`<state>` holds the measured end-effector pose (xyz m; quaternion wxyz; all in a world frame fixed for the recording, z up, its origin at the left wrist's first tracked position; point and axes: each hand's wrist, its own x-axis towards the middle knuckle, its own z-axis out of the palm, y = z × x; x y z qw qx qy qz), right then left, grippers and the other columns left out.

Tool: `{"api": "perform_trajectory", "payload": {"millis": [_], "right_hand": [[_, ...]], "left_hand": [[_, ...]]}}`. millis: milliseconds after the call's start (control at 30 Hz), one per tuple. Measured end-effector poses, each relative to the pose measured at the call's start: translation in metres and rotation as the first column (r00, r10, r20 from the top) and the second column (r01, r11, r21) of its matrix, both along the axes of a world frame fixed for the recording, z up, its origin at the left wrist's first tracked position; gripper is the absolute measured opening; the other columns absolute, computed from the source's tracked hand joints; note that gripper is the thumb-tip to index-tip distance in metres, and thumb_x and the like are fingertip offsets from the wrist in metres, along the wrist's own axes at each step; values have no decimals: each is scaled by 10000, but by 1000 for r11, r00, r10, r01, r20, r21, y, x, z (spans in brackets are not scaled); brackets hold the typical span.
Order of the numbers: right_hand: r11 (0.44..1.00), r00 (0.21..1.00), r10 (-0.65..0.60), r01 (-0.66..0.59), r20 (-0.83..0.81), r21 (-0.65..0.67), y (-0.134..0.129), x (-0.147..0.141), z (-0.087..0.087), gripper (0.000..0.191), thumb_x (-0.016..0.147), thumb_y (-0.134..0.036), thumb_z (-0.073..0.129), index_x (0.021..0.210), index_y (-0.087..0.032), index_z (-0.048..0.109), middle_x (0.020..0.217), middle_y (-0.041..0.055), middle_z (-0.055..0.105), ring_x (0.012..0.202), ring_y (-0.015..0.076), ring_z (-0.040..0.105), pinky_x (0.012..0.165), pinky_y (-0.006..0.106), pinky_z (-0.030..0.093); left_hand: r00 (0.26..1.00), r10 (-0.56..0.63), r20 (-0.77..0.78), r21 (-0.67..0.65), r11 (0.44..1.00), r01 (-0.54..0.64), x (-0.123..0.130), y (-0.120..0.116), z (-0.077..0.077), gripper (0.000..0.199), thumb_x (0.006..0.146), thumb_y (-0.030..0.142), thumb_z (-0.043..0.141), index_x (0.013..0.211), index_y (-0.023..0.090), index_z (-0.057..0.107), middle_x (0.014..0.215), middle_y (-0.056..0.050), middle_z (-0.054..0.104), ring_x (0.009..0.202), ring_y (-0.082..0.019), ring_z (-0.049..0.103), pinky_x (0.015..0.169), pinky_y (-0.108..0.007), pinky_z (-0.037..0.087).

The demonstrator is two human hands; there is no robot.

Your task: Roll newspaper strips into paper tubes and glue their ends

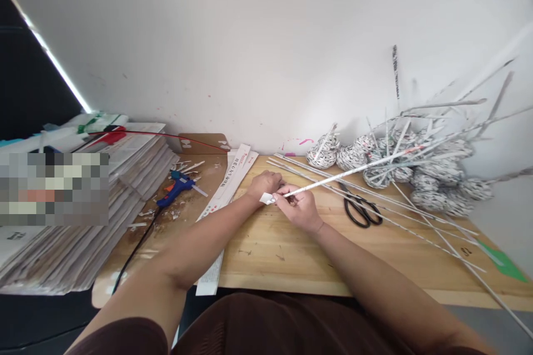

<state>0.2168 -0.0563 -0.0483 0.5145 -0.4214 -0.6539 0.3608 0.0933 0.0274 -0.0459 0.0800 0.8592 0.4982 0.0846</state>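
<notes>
A long thin white paper tube [333, 178] slants up to the right from my hands, its near end flaring into a small loose paper flap. My right hand [300, 208] pinches the tube close to that end. Just left of it, my left hand [266, 184] rests beside the flap with fingers curled, mostly hidden behind the wrist and the paper; what it holds cannot be made out. Left of my hands lie flat printed paper strips [227, 183]. Several thin paper tubes [400, 205] lie across the wooden table [266, 260] to the right.
Black scissors [361, 211] lie under the tubes. Woven paper bundles [437, 177] are piled at the back right. On the left are a blue glue gun [175, 188] with its black cord, paper scraps, and a tall newspaper stack [112, 199]. A white wall [250, 55] stands behind.
</notes>
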Motion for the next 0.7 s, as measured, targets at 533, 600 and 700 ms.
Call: {"api": "perform_trajectory", "payload": {"millis": [533, 600, 700], "right_hand": [[1000, 995, 2, -5, 103, 28, -5, -1, 3, 209, 831, -372, 603, 772, -180, 663, 570, -1, 559, 483, 118, 440, 464, 242, 336], [999, 993, 3, -7, 114, 37, -5, -1, 3, 205, 834, -367, 601, 766, -181, 656, 568, -3, 554, 484, 117, 439, 466, 242, 337], [999, 994, 13, -18, 112, 44, -5, -1, 4, 200, 842, -356, 598, 754, -181, 639, 579, 0, 558, 500, 120, 447, 480, 243, 350]], "left_hand": [[983, -147, 106, 68, 988, 140, -34, -19, -7, 229, 820, 304, 574, 992, 168, 641, 1029, -94, 644, 986, -228, 550, 912, -330, 402], [987, -132, 89, 67, 990, 126, -35, -20, -7, 171, 841, 270, 530, 890, 153, 645, 924, -112, 648, 928, -246, 559, 870, -348, 415], [994, -86, 71, 50, 995, 82, -29, -19, -6, 167, 838, 286, 536, 829, 155, 639, 872, -126, 656, 898, -266, 571, 804, -345, 430]]}}
